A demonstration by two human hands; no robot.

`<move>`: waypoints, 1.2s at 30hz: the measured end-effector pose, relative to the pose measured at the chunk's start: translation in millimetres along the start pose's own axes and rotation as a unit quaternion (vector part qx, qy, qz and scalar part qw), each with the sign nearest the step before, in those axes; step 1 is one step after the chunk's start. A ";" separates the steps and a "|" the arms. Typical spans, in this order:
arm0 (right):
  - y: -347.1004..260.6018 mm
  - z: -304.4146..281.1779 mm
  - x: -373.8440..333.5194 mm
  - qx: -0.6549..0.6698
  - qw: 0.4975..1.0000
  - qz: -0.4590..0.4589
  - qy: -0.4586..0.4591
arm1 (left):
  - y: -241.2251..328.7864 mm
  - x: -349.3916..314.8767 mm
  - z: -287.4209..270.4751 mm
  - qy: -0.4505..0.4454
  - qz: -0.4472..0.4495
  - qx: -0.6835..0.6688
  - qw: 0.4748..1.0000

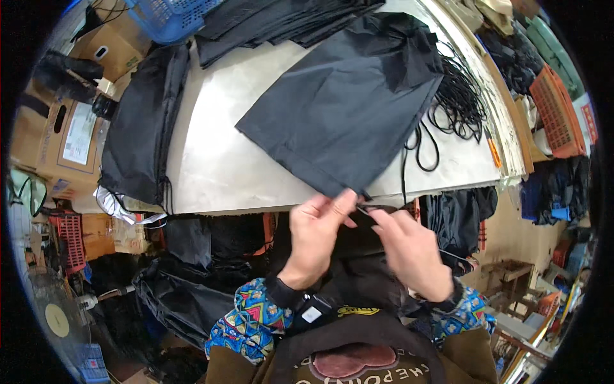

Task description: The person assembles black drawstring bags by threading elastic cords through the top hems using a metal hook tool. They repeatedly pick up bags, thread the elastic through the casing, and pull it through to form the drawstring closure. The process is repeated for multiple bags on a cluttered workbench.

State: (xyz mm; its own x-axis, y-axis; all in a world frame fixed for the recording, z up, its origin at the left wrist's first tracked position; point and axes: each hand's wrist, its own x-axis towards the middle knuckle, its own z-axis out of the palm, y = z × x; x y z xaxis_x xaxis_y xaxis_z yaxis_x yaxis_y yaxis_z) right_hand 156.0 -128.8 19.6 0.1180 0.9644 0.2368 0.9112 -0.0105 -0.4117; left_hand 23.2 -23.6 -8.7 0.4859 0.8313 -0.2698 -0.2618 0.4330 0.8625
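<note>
A black fabric bag (345, 102) lies flat on the pale worktable, its near corner reaching over the front edge. My left hand (318, 230) pinches that corner between thumb and fingers. Close beside it, my right hand (409, 246) is closed in a pinch on a thin dark piece, too small to tell whether it is cord or a tool. To the right of the bag lies a tangled bundle of black cord (459, 96), partly under the fabric. One loop of it trails toward the table's front edge.
A pile of black fabric pieces (281, 25) lies at the table's back. More black bags (144, 121) hang over the left end, near cardboard boxes (73, 137). An orange-handled cutter (492, 150) rests at the right edge. A blue basket (169, 18) stands at the back left.
</note>
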 end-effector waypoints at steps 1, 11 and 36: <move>4.3 -10.4 -0.2 0.023 1.000 0.004 -0.003 | 11.8 8.7 -6.0 0.027 0.019 -0.012 0.999; 13.1 -18.8 4.6 0.043 0.999 -0.013 -0.014 | 8.9 -2.6 17.9 -0.057 -0.046 0.001 0.997; 10.6 -67.1 39.6 0.115 0.974 -0.011 0.195 | 67.8 38.8 23.6 -0.047 0.399 0.434 0.807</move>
State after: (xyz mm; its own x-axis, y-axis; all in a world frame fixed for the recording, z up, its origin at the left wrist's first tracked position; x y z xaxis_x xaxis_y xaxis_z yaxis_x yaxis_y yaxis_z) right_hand 196.8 -108.5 83.6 0.2822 0.7890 0.5458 0.8081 0.1111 -0.5784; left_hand 44.0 29.8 49.3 0.5235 0.6768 0.5176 0.1390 -0.6672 0.7318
